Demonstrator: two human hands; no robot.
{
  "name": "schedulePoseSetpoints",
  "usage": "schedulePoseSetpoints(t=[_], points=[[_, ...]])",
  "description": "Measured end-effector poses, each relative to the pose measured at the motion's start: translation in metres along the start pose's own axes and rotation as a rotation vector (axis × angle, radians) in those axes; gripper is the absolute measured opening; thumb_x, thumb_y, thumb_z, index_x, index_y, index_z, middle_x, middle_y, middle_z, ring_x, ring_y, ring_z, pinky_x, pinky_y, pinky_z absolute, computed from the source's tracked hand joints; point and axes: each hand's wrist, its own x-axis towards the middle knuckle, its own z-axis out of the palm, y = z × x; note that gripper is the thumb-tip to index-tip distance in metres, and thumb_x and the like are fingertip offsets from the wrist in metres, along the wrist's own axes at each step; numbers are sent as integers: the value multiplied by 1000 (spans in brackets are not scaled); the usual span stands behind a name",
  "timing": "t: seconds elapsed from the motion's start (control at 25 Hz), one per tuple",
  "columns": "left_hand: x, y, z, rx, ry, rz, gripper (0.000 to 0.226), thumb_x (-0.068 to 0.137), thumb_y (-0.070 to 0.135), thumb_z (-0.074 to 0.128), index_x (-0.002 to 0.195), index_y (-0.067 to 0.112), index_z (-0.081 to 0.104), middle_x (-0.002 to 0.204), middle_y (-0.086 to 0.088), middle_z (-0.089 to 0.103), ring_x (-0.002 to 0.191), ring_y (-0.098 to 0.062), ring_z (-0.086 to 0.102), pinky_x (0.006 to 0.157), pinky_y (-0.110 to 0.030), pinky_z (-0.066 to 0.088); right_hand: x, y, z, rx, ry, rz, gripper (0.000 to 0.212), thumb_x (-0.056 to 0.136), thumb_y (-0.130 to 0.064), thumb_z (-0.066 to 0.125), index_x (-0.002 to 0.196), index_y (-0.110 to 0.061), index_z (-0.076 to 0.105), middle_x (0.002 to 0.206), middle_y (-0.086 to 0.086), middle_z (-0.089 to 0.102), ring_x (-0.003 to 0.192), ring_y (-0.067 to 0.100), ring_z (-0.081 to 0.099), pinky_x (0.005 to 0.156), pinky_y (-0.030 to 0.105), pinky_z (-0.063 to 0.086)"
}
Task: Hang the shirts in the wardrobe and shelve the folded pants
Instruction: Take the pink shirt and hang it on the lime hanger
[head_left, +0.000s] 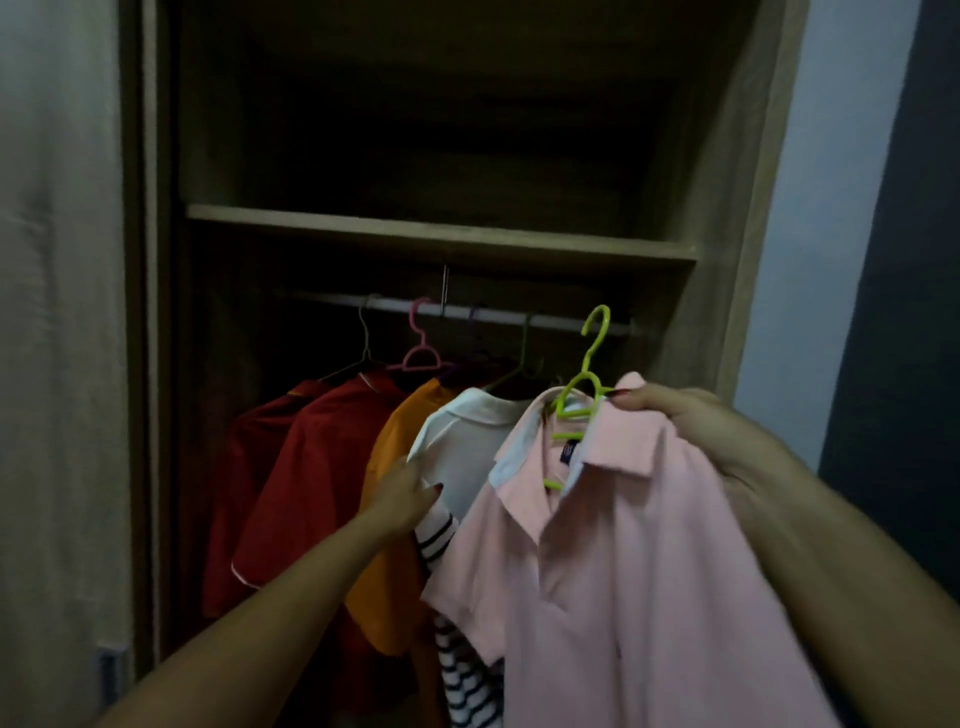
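Observation:
A pink polo shirt (623, 561) hangs on a lime green hanger (587, 374), whose hook is just in front of the wardrobe rail (493, 313) near its right end. My right hand (691, 431) grips the shirt's shoulder and the hanger. My left hand (410, 493) holds the edge of a white and striped shirt (462, 457) that hangs on the rail. To its left on the rail hang an orange shirt (395, 467) and two dark red shirts (311, 467). No folded pants are in view.
A wooden shelf (441, 231) runs across the wardrobe above the rail, dark behind it. The wardrobe's side panels stand left (150, 312) and right (748, 260). A pale curtain (57, 312) hangs at far left; a wall is at right.

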Motion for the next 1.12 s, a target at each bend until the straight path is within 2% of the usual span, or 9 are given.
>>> schedulePoseSetpoints(t=[0.12, 0.2, 0.32, 0.52, 0.64, 0.76, 0.88, 1.0, 1.12], points=[[-10, -2, -11, 8, 34, 47, 55, 94, 27, 54, 143, 9, 37, 141, -15, 44, 123, -31, 49, 99, -32, 39, 34, -2, 36, -1, 233, -95, 22, 83, -5, 60, 102, 1, 49, 91, 20, 57, 70, 23, 60, 54, 27, 49], [-17, -4, -23, 17, 43, 72, 53, 93, 27, 54, 141, 9, 40, 144, -11, 42, 122, -28, 50, 99, -32, 41, 67, 2, 42, 2, 331, -129, 23, 87, -4, 54, 108, -2, 45, 83, 12, 52, 69, 19, 55, 56, 27, 44], [-26, -9, -36, 68, -1, 82, 51, 93, 27, 54, 139, 9, 42, 143, -10, 43, 119, -27, 53, 96, -31, 42, 106, 22, 39, -72, 388, -92, 33, 88, -2, 51, 120, 6, 47, 94, 16, 55, 82, 27, 56, 66, 29, 45], [-37, -19, -35, 100, -69, 167, 58, 92, 33, 55, 142, 10, 38, 147, -5, 40, 129, -21, 44, 104, -27, 36, 135, 43, 46, -103, 417, -192, 29, 90, -1, 47, 118, 1, 53, 99, 17, 57, 86, 24, 56, 56, 24, 40], [-42, -23, -32, 88, -72, 176, 56, 92, 31, 57, 140, 8, 40, 145, -5, 42, 122, -22, 49, 97, -23, 37, 155, 45, 42, -94, 437, -245, 25, 90, -8, 49, 111, 4, 58, 92, 16, 58, 85, 26, 58, 66, 28, 45], [-45, -26, -31, 40, -66, 169, 57, 91, 31, 58, 140, 7, 41, 142, -5, 45, 116, -20, 53, 96, -28, 45, 182, 57, 23, -228, 451, -139, 38, 84, -24, 55, 104, 8, 60, 92, 23, 61, 94, 39, 64, 79, 42, 50], [-48, -27, -30, 13, -65, 162, 58, 90, 30, 59, 141, 8, 41, 141, -6, 45, 118, -21, 53, 97, -36, 47, 177, 68, 24, -625, 481, -91, 39, 89, -21, 54, 113, 9, 57, 121, 34, 53, 113, 46, 51, 93, 46, 43], [-51, -33, -26, -25, -56, 168, 55, 89, 24, 61, 138, 5, 43, 137, -10, 47, 119, -25, 52, 97, -40, 48, 141, 73, 50, -1064, 610, -458, 30, 83, -10, 57, 112, 0, 57, 130, 27, 40, 116, 44, 39, 95, 50, 37], [-62, -41, -26, -76, -79, 159, 58, 89, 18, 62, 141, 6, 40, 142, -12, 42, 121, -26, 52, 100, -38, 46, 107, 97, 88, -1231, 438, -893, 28, 78, -14, 55, 106, -13, 58, 118, 14, 48, 107, 36, 44, 90, 48, 37]])
